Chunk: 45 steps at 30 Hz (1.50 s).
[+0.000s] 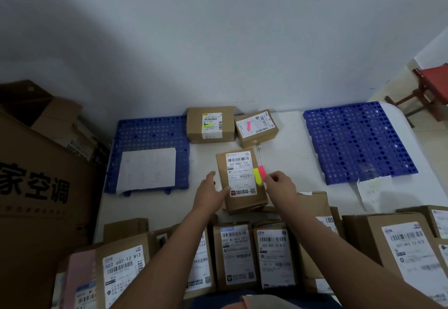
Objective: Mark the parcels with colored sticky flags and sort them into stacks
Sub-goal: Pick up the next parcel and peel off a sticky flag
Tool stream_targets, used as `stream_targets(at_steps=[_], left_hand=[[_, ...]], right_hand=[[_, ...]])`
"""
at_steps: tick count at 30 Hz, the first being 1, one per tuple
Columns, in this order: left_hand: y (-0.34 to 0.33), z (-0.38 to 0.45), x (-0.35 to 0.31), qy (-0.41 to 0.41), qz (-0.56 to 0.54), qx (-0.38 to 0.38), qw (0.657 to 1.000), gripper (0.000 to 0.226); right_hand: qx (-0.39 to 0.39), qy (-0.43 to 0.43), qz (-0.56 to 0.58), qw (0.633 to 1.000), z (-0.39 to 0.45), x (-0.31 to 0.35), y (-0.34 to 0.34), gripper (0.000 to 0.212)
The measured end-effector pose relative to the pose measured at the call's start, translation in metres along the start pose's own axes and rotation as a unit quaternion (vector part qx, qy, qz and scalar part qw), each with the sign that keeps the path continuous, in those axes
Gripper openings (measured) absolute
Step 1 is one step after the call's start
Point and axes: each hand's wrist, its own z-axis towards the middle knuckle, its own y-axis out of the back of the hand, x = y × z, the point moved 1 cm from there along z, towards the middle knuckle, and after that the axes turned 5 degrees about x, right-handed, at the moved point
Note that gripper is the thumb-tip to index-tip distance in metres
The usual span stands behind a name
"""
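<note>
Two flagged parcels (210, 124) behind; left hand (211, 193) steadies a third (241, 180), right hand (278, 181) pinches flags (260, 175).

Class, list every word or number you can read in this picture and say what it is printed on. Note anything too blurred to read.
"507-P802 T72": label of the centre parcel that the left hand steadies.
"502 602-12 812": label of the near-left parcel.
"502 602 12 812": label of the near-middle parcel.
"家空调": side of the big carton at left.
Too small or blurred: the fine print, the far parcels' labels, the remaining near labels.
</note>
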Motion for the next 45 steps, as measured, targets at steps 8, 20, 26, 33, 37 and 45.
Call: stream_targets(at_steps=[8, 20, 26, 33, 37, 45], left_hand=[[-0.002, -0.01, -0.046, -0.064, -0.189, -0.007, 0.98, 0.022], [-0.006, -0.015, -0.059, -0.068, -0.279, 0.108, 0.952, 0.017], [-0.002, -0.017, -0.06, -0.047, -0.327, 0.113, 0.937, 0.01], [0.002, -0.016, -0.06, -0.064, -0.299, 0.123, 0.944, 0.006], [0.005, -0.017, -0.061, -0.083, -0.267, 0.114, 0.953, 0.005], [0.002, -0.017, -0.058, -0.094, -0.244, 0.104, 0.96, 0.013]], right_hand=[[0.018, 0.052, 0.127, 0.99, -0.001, 0.004, -0.008, 0.01], [0.088, 0.075, 0.224, 0.968, 0.0, 0.01, -0.007, 0.009], [0.079, 0.053, 0.283, 0.954, 0.0, 0.013, -0.007, 0.01], [0.1, 0.044, 0.271, 0.956, 0.001, 0.01, -0.008, 0.015], [0.104, 0.046, 0.274, 0.955, -0.001, 0.008, -0.008, 0.016], [0.102, 0.063, 0.234, 0.965, -0.005, 0.009, -0.007, 0.013]])
